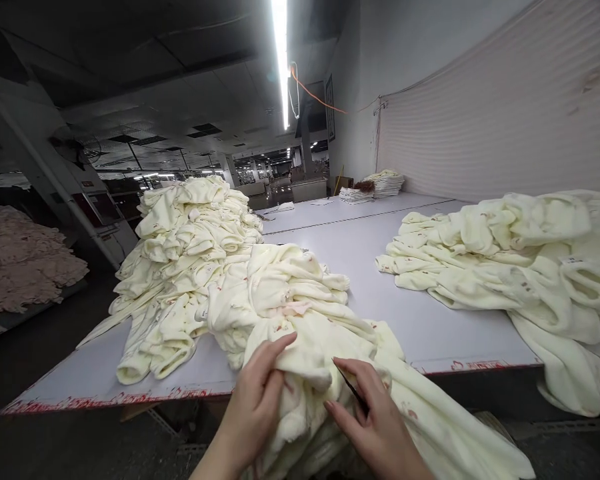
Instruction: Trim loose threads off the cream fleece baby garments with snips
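Observation:
A pale yellow fleecy garment with small reddish prints lies bunched at the table's front edge and hangs down over it. My left hand grips a fold of it, fingers curled partly out of sight against the fabric. In my right hand is a small dark pair of thread snips, mostly hidden by the fingers, with its narrow tip pointing up and left beside the cloth. A raised fold of the garment stands between the two hands.
A tall heap of similar garments is at the left on the white table. Another pile at the right drapes over the front edge. Folded stacks stand at the back. Pinkish cloth is heaped at far left.

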Demonstrator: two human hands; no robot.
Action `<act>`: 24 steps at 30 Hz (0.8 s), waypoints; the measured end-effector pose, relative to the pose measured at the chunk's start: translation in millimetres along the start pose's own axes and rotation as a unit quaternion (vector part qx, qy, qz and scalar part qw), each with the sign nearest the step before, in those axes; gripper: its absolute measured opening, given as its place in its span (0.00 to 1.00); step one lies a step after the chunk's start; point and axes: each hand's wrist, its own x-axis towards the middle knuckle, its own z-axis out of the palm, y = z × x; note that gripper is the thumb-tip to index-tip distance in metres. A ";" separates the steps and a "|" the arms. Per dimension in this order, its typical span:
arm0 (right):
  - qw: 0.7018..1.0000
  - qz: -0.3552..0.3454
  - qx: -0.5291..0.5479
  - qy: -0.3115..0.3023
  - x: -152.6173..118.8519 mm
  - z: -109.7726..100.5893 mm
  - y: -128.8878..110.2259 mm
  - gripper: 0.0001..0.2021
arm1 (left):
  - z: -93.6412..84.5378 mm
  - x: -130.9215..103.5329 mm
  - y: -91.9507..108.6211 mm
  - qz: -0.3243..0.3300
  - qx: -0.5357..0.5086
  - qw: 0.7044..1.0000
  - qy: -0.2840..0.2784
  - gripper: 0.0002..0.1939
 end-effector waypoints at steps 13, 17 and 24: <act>0.994 -0.100 -0.015 0.038 27.7 23.9 -24.2 0.07 | -12.5 -28.1 -6.6 0.115 0.292 0.947 0.067 0.16; 0.973 -0.204 -0.084 0.066 21.7 15.6 -25.6 0.08 | 3.5 -10.6 3.6 0.160 0.233 0.959 0.028 0.05; 0.964 -0.088 -0.250 0.002 20.7 -18.2 -14.7 0.07 | 45.7 -0.5 -23.7 0.255 0.217 0.939 0.077 0.08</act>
